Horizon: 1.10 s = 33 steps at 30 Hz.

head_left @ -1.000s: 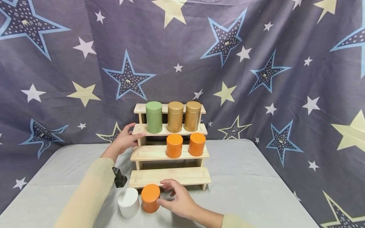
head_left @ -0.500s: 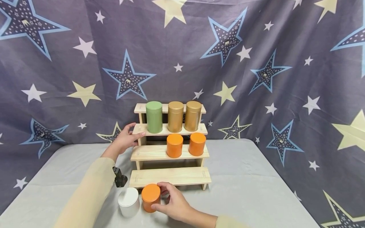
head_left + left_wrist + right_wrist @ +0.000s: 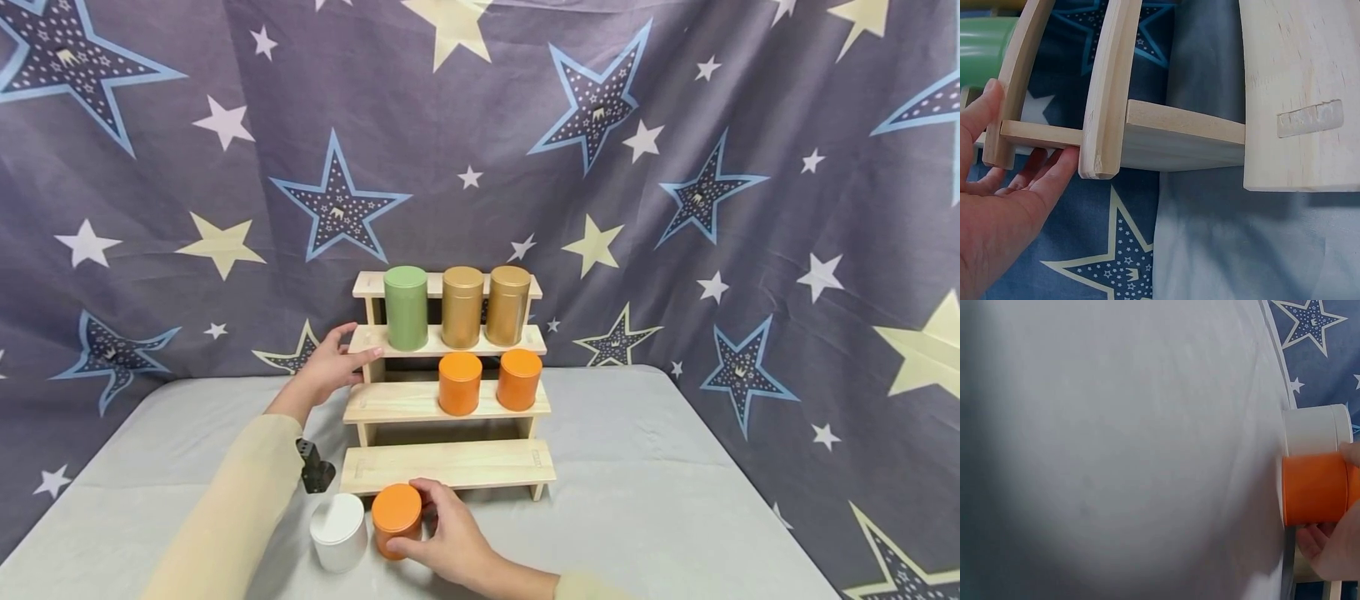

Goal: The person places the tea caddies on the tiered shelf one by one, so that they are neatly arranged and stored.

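My right hand (image 3: 452, 540) holds an orange tin (image 3: 395, 510) by its side, thumb in front and fingers behind. The tin stands upright on the table before the lowest step. In the right wrist view the same orange tin (image 3: 1314, 490) has the fingers (image 3: 1316, 542) against it. My left hand (image 3: 327, 368) grips the left end of a stepped wooden display rack (image 3: 450, 465). Seen from the left wrist, the thumb (image 3: 985, 106) presses a board's edge, while the other fingers reach round the upright (image 3: 1041, 134).
A white tin (image 3: 339, 533) stands left of the held one. On the rack, a green canister (image 3: 406, 308) and two gold canisters (image 3: 462, 310) occupy one step. Two orange tins (image 3: 459, 385) sit a step lower. Behind hangs a star-patterned cloth (image 3: 480, 125).
My right hand has moved slightly left and closed round the orange tin; its thumb slid across the tin's front. The left hand and the rack have stayed put.
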Each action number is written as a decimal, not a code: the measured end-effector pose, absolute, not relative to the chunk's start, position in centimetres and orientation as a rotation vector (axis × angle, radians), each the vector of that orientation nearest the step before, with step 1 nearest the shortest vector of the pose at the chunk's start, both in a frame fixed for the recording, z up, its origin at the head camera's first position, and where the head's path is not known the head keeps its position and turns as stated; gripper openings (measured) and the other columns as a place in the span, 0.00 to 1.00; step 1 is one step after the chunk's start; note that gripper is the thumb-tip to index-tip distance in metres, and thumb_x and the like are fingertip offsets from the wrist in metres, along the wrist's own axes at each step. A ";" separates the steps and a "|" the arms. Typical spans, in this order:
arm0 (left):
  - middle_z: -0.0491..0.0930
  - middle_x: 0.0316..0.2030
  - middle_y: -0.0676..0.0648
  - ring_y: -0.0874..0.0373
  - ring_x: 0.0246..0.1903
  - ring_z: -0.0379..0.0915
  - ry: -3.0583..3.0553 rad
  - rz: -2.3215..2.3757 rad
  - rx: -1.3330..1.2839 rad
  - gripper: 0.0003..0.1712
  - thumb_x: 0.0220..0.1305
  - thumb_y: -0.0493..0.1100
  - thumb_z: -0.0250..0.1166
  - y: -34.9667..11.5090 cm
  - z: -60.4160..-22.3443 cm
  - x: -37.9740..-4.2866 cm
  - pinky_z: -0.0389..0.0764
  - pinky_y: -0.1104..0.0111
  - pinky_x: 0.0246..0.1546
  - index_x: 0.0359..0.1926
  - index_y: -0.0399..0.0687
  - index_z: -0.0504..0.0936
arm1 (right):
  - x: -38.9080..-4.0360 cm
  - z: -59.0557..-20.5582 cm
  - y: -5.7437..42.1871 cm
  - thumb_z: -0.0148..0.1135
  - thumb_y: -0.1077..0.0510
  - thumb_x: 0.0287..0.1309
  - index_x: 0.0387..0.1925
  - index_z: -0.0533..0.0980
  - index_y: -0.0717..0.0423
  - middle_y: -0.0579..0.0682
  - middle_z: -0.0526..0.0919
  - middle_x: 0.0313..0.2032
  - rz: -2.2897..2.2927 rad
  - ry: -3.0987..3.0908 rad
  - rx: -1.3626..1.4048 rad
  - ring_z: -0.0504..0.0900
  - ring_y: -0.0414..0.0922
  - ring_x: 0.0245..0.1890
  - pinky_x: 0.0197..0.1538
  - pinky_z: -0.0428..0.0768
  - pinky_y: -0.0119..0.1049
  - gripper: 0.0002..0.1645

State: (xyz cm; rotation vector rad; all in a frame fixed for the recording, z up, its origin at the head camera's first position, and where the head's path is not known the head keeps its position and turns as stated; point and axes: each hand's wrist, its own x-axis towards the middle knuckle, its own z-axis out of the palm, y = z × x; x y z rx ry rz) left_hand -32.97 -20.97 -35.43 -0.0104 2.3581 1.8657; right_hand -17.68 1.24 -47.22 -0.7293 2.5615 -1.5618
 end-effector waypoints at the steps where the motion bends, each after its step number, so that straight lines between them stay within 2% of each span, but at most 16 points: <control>1: 0.46 0.69 0.27 0.35 0.65 0.57 2.359 1.866 -0.009 0.51 0.65 0.45 0.59 -21.0 -35.4 -32.9 0.68 0.48 0.61 0.73 0.49 0.31 | -17.6 -47.2 1.2 0.74 0.46 0.44 0.57 0.68 0.53 0.42 0.76 0.43 -1.566 2.558 -0.718 0.71 0.29 0.39 0.43 0.78 0.26 0.40; 15: 0.46 0.69 0.27 0.35 0.65 0.57 2.345 1.868 -0.005 0.52 0.65 0.45 0.60 -21.0 -35.5 -32.9 0.67 0.48 0.62 0.73 0.48 0.30 | -17.4 -46.9 0.8 0.73 0.46 0.44 0.56 0.69 0.52 0.40 0.74 0.42 -1.571 2.517 -0.618 0.72 0.31 0.38 0.40 0.78 0.26 0.38; 25: 0.46 0.69 0.27 0.35 0.65 0.56 2.380 1.844 0.019 0.51 0.66 0.53 0.57 -21.2 -35.7 -33.1 0.69 0.47 0.61 0.73 0.48 0.32 | -17.4 -45.5 1.1 0.72 0.44 0.45 0.57 0.68 0.48 0.40 0.75 0.43 -1.528 2.515 -0.644 0.72 0.30 0.37 0.36 0.78 0.27 0.38; 33: 0.43 0.70 0.27 0.35 0.66 0.55 2.365 1.866 0.010 0.48 0.67 0.51 0.56 -21.2 -35.7 -33.3 0.68 0.47 0.61 0.73 0.48 0.32 | -17.9 -44.1 1.5 0.71 0.43 0.46 0.59 0.67 0.50 0.43 0.76 0.46 -1.520 2.565 -0.717 0.75 0.31 0.38 0.37 0.79 0.27 0.39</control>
